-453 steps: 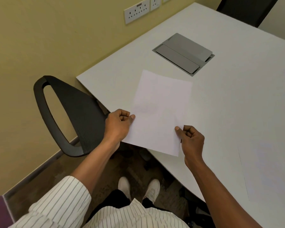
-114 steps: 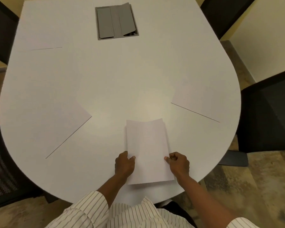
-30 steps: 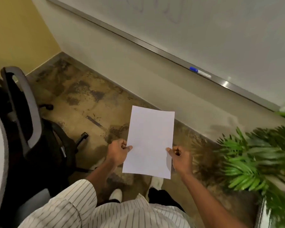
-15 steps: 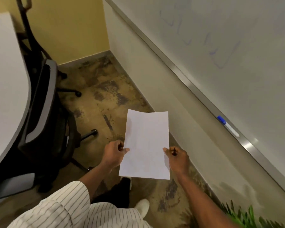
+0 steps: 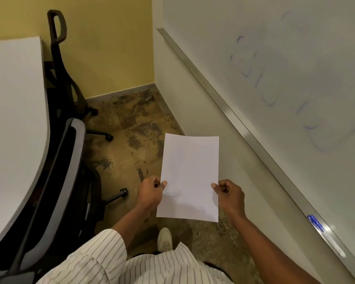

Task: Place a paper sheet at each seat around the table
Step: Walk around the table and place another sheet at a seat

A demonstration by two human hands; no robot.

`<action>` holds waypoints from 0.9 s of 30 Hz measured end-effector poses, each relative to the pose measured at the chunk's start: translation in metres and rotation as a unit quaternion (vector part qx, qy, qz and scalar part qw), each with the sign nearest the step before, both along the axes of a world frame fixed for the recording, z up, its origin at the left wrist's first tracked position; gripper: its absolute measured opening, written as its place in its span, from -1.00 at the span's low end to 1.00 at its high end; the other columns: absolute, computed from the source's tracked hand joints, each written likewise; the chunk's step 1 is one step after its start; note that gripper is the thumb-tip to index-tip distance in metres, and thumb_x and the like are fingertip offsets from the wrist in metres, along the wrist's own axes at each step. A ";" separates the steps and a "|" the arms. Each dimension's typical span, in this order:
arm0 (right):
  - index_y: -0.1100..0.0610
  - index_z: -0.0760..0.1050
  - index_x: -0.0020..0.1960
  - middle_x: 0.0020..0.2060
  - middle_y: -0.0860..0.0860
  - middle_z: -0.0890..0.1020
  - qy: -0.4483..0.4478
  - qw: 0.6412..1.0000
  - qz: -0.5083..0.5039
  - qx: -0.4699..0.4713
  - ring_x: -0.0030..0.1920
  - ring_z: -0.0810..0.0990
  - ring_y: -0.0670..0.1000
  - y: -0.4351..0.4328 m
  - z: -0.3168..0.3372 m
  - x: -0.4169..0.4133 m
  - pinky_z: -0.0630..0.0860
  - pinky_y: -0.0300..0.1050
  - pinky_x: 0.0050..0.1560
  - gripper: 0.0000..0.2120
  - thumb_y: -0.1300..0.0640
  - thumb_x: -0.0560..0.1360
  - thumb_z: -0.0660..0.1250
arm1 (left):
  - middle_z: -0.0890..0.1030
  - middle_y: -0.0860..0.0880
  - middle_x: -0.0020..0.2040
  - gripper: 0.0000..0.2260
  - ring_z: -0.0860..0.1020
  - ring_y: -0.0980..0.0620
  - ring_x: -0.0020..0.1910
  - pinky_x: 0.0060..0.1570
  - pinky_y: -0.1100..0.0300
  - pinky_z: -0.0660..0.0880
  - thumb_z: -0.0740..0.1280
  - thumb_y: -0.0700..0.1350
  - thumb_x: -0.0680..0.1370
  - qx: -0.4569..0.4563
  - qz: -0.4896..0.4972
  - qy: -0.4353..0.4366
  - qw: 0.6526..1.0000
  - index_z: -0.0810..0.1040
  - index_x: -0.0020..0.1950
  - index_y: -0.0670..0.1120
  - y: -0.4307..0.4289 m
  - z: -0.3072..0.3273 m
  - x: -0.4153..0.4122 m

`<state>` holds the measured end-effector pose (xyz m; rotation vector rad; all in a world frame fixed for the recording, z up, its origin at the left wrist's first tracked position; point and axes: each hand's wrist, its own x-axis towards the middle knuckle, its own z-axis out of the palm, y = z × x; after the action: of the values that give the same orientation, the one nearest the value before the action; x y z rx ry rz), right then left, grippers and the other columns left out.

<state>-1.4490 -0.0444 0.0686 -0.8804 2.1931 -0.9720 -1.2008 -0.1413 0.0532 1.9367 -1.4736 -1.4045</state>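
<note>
A white paper sheet [image 5: 190,177] hangs in the air over the floor, held by both hands. My left hand [image 5: 151,192] pinches its left edge and my right hand [image 5: 230,193] pinches its right edge, both low on the sheet. The white table [image 5: 12,124] runs along the left side of the view, apart from the sheet. No sheet shows on the visible part of the table.
A grey-backed office chair [image 5: 55,181] stands pushed against the table edge, and a black chair [image 5: 59,64] stands further along near the yellow wall. A whiteboard [image 5: 285,68] with a blue marker [image 5: 316,223] on its ledge lines the right. Patterned floor lies between.
The view has swung further along the gap between table and whiteboard wall; more of the table and the far black chair show. Both hands keep the same hold on the sheet.
</note>
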 end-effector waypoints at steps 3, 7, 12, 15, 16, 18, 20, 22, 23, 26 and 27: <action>0.22 0.66 -0.10 -0.22 0.10 0.73 -0.004 1.000 0.016 -0.011 -0.15 0.70 0.18 -0.048 0.007 -0.006 0.63 0.07 -0.02 -0.78 0.07 0.58 0.55 | 0.69 -0.01 -0.02 -0.86 0.66 -0.06 -0.01 -0.07 0.09 0.61 0.40 -0.01 0.69 -0.012 0.033 0.054 0.998 0.60 0.00 -0.05 -0.038 0.012 0.001; 0.15 0.66 -0.08 -0.23 0.07 0.72 -0.012 0.998 0.049 -0.025 -0.21 0.64 0.05 -0.109 0.015 -0.009 0.57 -0.06 -0.08 -0.86 0.10 0.57 0.56 | 0.73 -0.03 -0.03 -0.88 0.70 -0.08 -0.02 0.00 -0.02 0.70 0.45 -0.04 0.66 -0.023 0.090 0.107 0.990 0.65 0.00 -0.07 -0.082 0.025 0.004; 0.14 0.67 -0.09 -0.21 0.07 0.74 -0.045 0.992 0.113 -0.033 -0.19 0.67 0.07 -0.191 0.011 -0.016 0.63 -0.01 -0.05 -0.89 0.14 0.57 0.55 | 0.75 0.08 -0.01 -0.91 0.72 -0.01 0.00 0.07 -0.03 0.71 0.51 0.00 0.62 -0.035 0.155 0.124 0.979 0.68 0.01 0.01 -0.137 0.020 0.008; 0.08 0.67 -0.10 -0.24 -0.01 0.74 -0.066 0.988 0.138 -0.032 -0.24 0.67 -0.05 -0.244 0.003 -0.021 0.66 -0.03 -0.08 -0.90 0.12 0.56 0.56 | 0.74 0.16 -0.07 -0.93 0.73 0.05 -0.03 0.00 0.05 0.71 0.51 -0.01 0.62 -0.051 0.189 0.104 0.975 0.67 -0.03 0.07 -0.172 0.014 0.005; 0.06 0.68 -0.09 -0.23 -0.01 0.75 -0.077 0.986 0.142 -0.037 -0.22 0.68 -0.04 -0.263 0.000 -0.022 0.67 -0.03 -0.06 -0.90 0.12 0.56 0.57 | 0.74 0.18 -0.11 -0.93 0.74 0.07 -0.05 -0.04 0.09 0.71 0.51 0.00 0.61 -0.052 0.199 0.097 0.974 0.67 -0.04 0.07 -0.186 0.013 0.003; 0.03 0.68 -0.08 -0.20 0.01 0.76 -0.102 0.982 0.151 -0.050 -0.17 0.70 0.00 -0.301 -0.004 -0.025 0.66 -0.08 -0.05 -0.90 0.09 0.55 0.58 | 0.75 0.22 -0.15 -0.93 0.74 0.10 -0.10 -0.08 0.10 0.72 0.51 0.01 0.61 -0.055 0.214 0.087 0.971 0.68 -0.04 0.06 -0.214 0.011 0.000; -0.01 0.68 -0.08 -0.20 -0.02 0.76 -0.113 0.977 0.170 -0.059 -0.17 0.71 -0.02 -0.340 -0.006 -0.028 0.60 -0.17 -0.09 -0.90 0.05 0.54 0.59 | 0.74 0.29 -0.13 -0.92 0.75 0.11 -0.13 -0.07 0.05 0.74 0.51 0.03 0.61 -0.054 0.235 0.085 0.967 0.69 -0.04 0.06 -0.243 0.011 -0.004; -0.01 0.68 -0.08 -0.21 -0.05 0.76 -0.120 0.973 0.191 -0.058 -0.17 0.71 -0.04 -0.380 -0.006 -0.031 0.59 -0.20 -0.09 -0.90 0.03 0.54 0.58 | 0.73 0.31 -0.11 -0.92 0.76 0.07 -0.11 -0.08 0.02 0.75 0.50 0.03 0.61 -0.054 0.259 0.081 0.961 0.68 -0.03 0.06 -0.272 0.016 -0.009; 0.00 0.69 -0.09 -0.21 -0.05 0.76 -0.125 0.970 0.201 -0.055 -0.16 0.72 -0.03 -0.401 -0.005 -0.033 0.61 -0.18 -0.09 -0.90 0.03 0.54 0.58 | 0.73 0.31 -0.11 -0.92 0.76 0.06 -0.10 -0.10 0.04 0.74 0.50 0.03 0.62 -0.056 0.269 0.079 0.958 0.68 -0.03 0.06 -0.287 0.020 -0.011; 0.03 0.69 -0.08 -0.17 0.03 0.77 -0.135 0.960 0.239 -0.055 -0.09 0.76 0.08 -0.463 0.002 -0.033 0.69 -0.05 -0.02 -0.90 0.05 0.55 0.58 | 0.76 0.19 -0.07 -0.93 0.76 0.06 -0.06 -0.08 0.06 0.73 0.48 0.04 0.63 -0.067 0.303 0.085 0.947 0.68 0.01 0.08 -0.327 0.030 -0.017; 0.03 0.68 -0.08 -0.16 0.05 0.77 -0.136 0.957 0.250 -0.057 -0.09 0.75 0.08 -0.484 0.006 -0.031 0.69 -0.06 -0.01 -0.90 0.06 0.55 0.57 | 0.76 0.17 -0.04 -0.93 0.76 0.08 -0.06 -0.07 0.07 0.72 0.48 0.05 0.62 -0.074 0.314 0.084 0.943 0.67 0.01 0.08 -0.340 0.034 -0.018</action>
<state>-1.4798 -0.5281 0.0745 -1.2007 1.5834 -0.9048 -1.2187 -0.4809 0.0867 1.8921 -0.7502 -1.0902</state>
